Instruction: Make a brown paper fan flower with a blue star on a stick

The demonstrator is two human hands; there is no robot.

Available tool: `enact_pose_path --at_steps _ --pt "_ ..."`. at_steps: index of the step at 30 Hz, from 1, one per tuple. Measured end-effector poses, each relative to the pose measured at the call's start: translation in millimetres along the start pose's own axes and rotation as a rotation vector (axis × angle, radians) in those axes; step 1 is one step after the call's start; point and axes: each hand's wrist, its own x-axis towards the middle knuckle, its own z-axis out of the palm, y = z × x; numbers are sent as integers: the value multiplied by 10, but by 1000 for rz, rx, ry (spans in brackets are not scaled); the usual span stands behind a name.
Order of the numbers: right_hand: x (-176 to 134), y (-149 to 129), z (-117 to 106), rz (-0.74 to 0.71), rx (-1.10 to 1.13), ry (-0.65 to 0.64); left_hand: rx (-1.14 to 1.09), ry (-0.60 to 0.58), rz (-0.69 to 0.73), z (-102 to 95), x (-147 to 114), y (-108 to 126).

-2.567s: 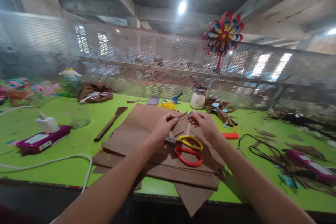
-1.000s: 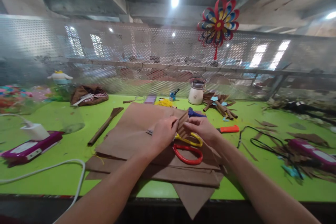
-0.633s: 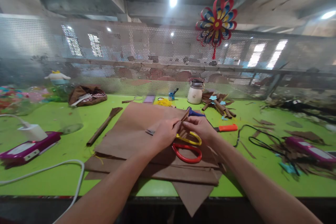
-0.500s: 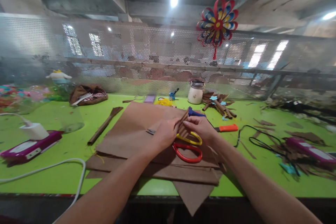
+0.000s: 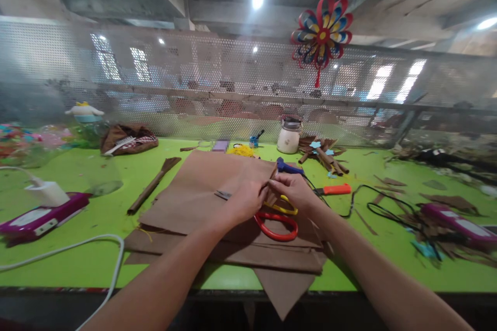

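My left hand and my right hand meet over the stack of brown paper. Between them, both hands pinch a small folded piece of brown paper, seen nearly edge-on and partly hidden by the fingers. Beneath the hands, a pair of scissors with one red and one yellow handle lies on the stack, its blades pointing left. Just beyond my right hand is a blue tool, probably a glue gun, partly covered by the fingers.
An orange-handled cutter and a black cord lie to the right. Rolled brown paper lies left, near a purple power strip with a white cable. Behind stand a white jar and a paper bundle.
The folded paper has turned from showing its pleated face to nearly edge-on. My fingers have shifted slightly around it, and both hands stay close together over the scissors.
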Motion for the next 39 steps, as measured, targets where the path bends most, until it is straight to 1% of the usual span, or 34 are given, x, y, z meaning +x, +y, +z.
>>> enact_pose_path --at_steps 3,6,9,16,19,23,27,30,32,36,39 --pt "-11 -27 -7 21 73 -38 -37 1 -2 -27 11 1" --pt "-21 -54 -14 61 141 -87 -140 -32 -55 -68 31 17" --pt "-27 -72 -13 89 131 -64 -246 -61 -107 -91 42 33" --pt "-36 -123 -1 56 96 -34 -473 -169 -148 -52 38 -1" --pt "-32 -114 -3 37 88 -46 -446 -187 -166 -51 43 5" --pt "-26 -103 2 53 88 -56 -300 -217 -147 -86 42 67" --pt "-20 -105 22 76 95 -41 -181 -163 -125 -102 38 81" --pt "-19 -84 25 108 108 -5 -187 -115 -141 -87 48 38" --pt "-21 -61 16 126 104 2 -211 -103 -197 -73 60 8" --pt "-26 -33 -3 78 81 -36 -306 -117 -292 -52 77 -8" --pt "-25 -45 -2 55 67 -18 -374 -142 -295 -41 78 6"
